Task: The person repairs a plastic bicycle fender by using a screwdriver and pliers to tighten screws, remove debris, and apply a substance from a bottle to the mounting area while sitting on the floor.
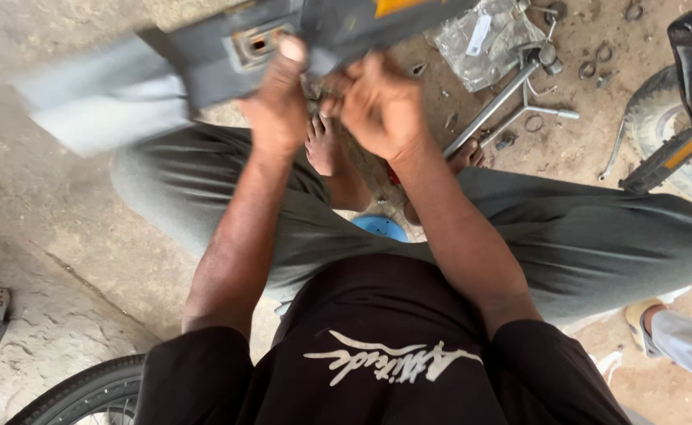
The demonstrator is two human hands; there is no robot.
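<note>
I sit on the ground with my knees spread, looking down at my own arms. My left hand [277,98] grips the underside of a dark grey bicycle pedal assembly [283,35], blurred by motion, with an orange reflector [397,6] on its top edge. My right hand [381,102] is closed on the same part just to the right, fingers curled at its lower edge near a small metal fitting. A pale grey blurred piece [98,98] extends left from the assembly. What the fingers pinch is hidden.
A metal cross wrench [511,98] lies on the dirt beyond my right knee, beside a clear plastic bag [488,39] and loose washers. A bicycle wheel and pedal [673,153] stand at right. Another tyre [78,393] is at bottom left. Someone's foot [653,315] shows at right.
</note>
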